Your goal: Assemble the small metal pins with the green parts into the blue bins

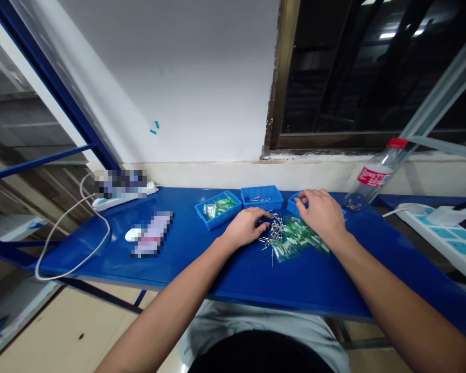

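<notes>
My left hand (247,226) rests at the left edge of a pile of thin silver metal pins (274,232) that look like rivets. Its fingers are curled in toward the thumb at the pins; what lies between them is hidden. Beside the pile lie several small clear-and-green plastic packets (301,237), with pale pieces inside. Over the right blue bin (293,207) is my right hand (321,211), thumb and fingers drawn together. Whatever they hold is too small to make out, and the hand covers most of that bin.
A blue bin (217,220) with green packets and another blue bin (261,194) with a few pins stand at the back. A bottle (376,173) with a red cap leans at the right. Left are a blurred-out flat item (153,235), a power strip (124,196) and a white cable (72,272).
</notes>
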{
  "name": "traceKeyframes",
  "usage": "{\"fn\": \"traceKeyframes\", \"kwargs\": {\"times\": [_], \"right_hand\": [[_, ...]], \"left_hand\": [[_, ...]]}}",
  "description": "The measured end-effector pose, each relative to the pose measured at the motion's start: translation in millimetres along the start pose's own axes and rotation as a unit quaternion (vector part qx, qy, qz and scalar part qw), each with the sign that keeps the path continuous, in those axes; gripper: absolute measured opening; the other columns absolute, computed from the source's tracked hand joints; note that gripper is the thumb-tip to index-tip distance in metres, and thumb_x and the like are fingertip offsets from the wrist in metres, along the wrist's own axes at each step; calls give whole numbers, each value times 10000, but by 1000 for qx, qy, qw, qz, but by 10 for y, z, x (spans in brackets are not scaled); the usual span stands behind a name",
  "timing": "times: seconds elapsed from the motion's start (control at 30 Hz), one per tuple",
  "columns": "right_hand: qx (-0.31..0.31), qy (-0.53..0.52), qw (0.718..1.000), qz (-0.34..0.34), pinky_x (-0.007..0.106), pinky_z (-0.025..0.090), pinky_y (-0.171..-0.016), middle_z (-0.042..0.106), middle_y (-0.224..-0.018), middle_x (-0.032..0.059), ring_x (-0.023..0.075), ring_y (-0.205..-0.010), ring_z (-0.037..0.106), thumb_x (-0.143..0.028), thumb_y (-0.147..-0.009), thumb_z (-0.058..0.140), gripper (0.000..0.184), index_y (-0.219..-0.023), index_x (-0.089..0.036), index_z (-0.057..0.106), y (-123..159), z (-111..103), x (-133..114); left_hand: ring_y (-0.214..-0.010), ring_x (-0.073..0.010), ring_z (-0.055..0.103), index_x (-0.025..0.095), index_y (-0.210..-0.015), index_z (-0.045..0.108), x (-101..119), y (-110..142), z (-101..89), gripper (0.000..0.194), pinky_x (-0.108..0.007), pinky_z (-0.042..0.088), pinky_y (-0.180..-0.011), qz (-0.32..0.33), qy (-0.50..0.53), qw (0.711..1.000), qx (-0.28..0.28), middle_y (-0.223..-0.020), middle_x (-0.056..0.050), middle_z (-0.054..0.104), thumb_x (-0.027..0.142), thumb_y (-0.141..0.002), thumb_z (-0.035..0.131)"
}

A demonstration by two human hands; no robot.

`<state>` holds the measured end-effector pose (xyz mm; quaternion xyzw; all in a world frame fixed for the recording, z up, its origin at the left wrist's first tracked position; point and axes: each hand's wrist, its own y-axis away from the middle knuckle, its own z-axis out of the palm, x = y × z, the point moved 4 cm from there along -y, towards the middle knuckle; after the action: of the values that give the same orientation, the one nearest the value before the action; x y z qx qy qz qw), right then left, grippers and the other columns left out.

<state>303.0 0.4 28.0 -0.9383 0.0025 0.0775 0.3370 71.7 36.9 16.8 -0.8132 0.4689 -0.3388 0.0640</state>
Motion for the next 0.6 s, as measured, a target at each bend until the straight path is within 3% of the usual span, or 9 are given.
{"fn": "traceKeyframes", "kwargs": {"times": [0.2, 0.33, 0.47, 0.6], "right_hand": [[-66, 90, 994, 9, 384, 425, -661, 721, -759, 152, 316, -816, 660, -359, -1031, 483, 346, -883, -203, 754, 40, 108, 26], [-55, 84, 995, -10, 396, 439, -693, 762, -865, 157, 325, -864, 663, -362, -1027, 486, 326, -939, -202, 756, 37, 98, -27], [-44, 60, 997, -17, 401, 448, -739, 780, -918, 147, 321, -896, 654, -357, -1020, 504, 295, -962, -200, 747, 21, 75, -60], [-53, 43, 998, -13, 403, 453, -780, 778, -918, 129, 323, -929, 643, -355, -1016, 513, 281, -976, -194, 740, 11, 76, -85]], "left_hand": [[-1168, -272, 695, 222, -1141, 771, 72, -12, 26, 216, -441, 502, -1088, 62, 14, 998, -20, -1190, -104, 768, 264, -970, 646], [-1337, -298, 601, 248, -1114, 787, 183, -24, 86, 213, -473, 425, -1171, 115, 12, 993, -29, -1371, -99, 695, 298, -992, 620], [-1451, -341, 493, 261, -1191, 771, 237, -73, 195, 255, -536, 364, -1209, 123, -24, 991, -44, -1486, -85, 628, 315, -994, 617], [-1496, -324, 434, 241, -1246, 740, 208, -130, 305, 325, -533, 337, -1222, 109, -89, 987, -77, -1482, -66, 638, 349, -1058, 498]]}}
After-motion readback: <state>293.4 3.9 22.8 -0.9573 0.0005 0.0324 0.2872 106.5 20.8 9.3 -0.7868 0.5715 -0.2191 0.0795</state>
